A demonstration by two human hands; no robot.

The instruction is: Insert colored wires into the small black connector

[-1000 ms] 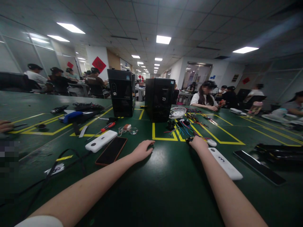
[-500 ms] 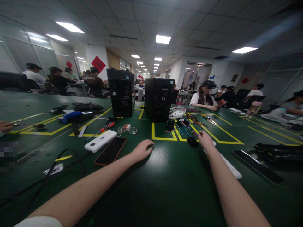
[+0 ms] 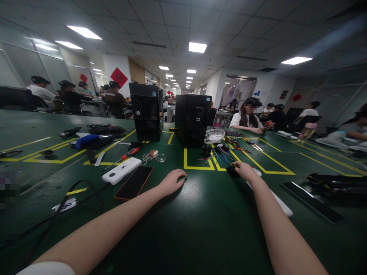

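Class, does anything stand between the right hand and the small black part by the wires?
Nothing visible does: the right hand is right at the small black part, though whether they touch is unclear.

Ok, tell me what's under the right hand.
Part of a small black object shows below the right hand; the rest is covered, so its full shape cannot be seen.

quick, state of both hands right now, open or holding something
Left hand: loosely open on the table, nothing visible in it.
Right hand: partly curled at the black part; whether it grips it cannot be told.
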